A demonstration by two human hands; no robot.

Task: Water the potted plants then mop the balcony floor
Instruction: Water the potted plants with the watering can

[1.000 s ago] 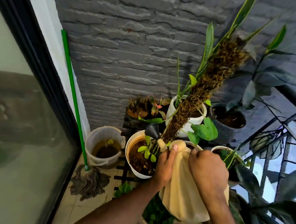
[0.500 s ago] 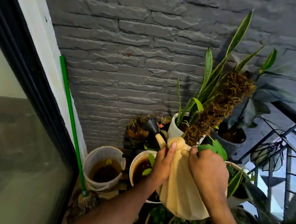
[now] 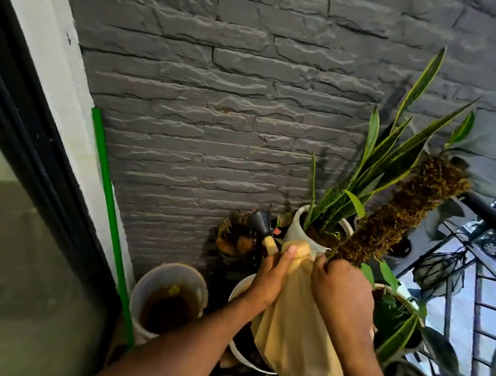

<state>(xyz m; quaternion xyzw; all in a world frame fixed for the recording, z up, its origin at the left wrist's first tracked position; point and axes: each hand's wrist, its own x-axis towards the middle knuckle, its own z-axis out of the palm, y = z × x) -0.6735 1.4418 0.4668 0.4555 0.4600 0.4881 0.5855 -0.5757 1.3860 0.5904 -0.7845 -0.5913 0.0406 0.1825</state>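
Observation:
A beige ribbed watering can [image 3: 292,329] is tilted forward, its black spray head [image 3: 259,221] over a small brown-leaved pot [image 3: 233,239] at the back. My left hand [image 3: 270,277] grips the can's left side near the spout. My right hand [image 3: 342,297] grips its right side. Behind stand a white pot with a snake plant [image 3: 309,221] and a leaning moss pole [image 3: 400,216]. A white pot [image 3: 238,293] sits below the can, mostly hidden. The mop's green handle [image 3: 107,207] leans in the left corner.
A translucent bucket [image 3: 152,284] of brown water stands by the mop handle. The grey stone wall [image 3: 232,98] closes the back. A glass sliding door [image 3: 15,259] is on the left. A black metal railing [image 3: 485,263] and more plants fill the right.
The can has risen and moved back, its spray head passing from the front white pot to the small back pot. The view tilted up, hiding the mop head.

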